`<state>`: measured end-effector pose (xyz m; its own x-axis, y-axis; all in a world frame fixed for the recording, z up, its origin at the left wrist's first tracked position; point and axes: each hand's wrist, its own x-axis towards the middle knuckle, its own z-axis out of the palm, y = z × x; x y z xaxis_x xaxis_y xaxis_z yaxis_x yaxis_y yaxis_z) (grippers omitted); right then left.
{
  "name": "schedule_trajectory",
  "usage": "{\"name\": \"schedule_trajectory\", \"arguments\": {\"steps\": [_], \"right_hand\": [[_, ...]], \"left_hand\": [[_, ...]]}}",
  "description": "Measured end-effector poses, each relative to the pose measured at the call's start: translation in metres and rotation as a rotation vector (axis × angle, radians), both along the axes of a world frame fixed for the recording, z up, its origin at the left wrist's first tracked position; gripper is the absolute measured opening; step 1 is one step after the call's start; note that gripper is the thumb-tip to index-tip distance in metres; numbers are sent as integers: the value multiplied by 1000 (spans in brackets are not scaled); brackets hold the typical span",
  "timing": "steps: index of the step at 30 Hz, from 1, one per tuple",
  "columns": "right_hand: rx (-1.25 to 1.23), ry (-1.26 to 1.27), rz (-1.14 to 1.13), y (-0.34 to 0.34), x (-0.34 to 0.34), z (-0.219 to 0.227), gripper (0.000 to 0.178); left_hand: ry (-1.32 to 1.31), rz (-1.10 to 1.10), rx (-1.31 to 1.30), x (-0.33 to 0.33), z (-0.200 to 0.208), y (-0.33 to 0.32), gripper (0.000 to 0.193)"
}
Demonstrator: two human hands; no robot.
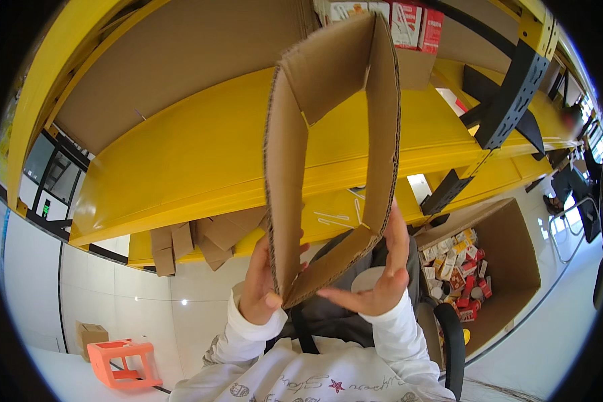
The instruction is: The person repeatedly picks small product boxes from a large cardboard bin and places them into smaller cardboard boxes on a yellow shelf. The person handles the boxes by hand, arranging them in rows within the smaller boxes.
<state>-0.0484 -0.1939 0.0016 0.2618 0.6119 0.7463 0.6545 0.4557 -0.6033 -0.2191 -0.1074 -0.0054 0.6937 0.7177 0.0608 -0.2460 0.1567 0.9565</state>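
An unfolded cardboard box [286, 167] is held upright in front of me, both its ends open so that the yellow shelf shows through. My left hand [260, 285] is closed around its lower left panel, thumb near the bottom corner and fingers partly hidden by the board. At the lower right edge, my right hand [387, 285] cradles the box. Its fingers reach up along the right side and one digit stretches under the bottom edge.
A yellow shelf [201, 161] spans ahead, with red and white small boxes [415, 27] at the back. Flat cardboard pieces [214, 238] and white bent straws [333, 220] lie on the lower shelf. A large carton [509, 268] of small packages stands right; an orange stool [124, 363] stands left.
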Motion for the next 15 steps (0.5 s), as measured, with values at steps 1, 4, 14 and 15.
{"name": "schedule_trajectory", "arguments": {"steps": [1, 4, 14, 15], "right_hand": [[84, -49, -12, 11, 6, 1, 104], [73, -153, -43, 28, 16, 14, 85], [-11, -271, -162, 58, 32, 14, 61], [-13, -299, -179, 59, 33, 15, 61]], "left_hand": [[23, 6, 17, 1, 3, 4, 118], [29, 17, 124, 1, 0, 17, 112], [10, 6, 230, 3, -3, 27, 89], [57, 42, 319, 3, -3, 29, 87]]}}
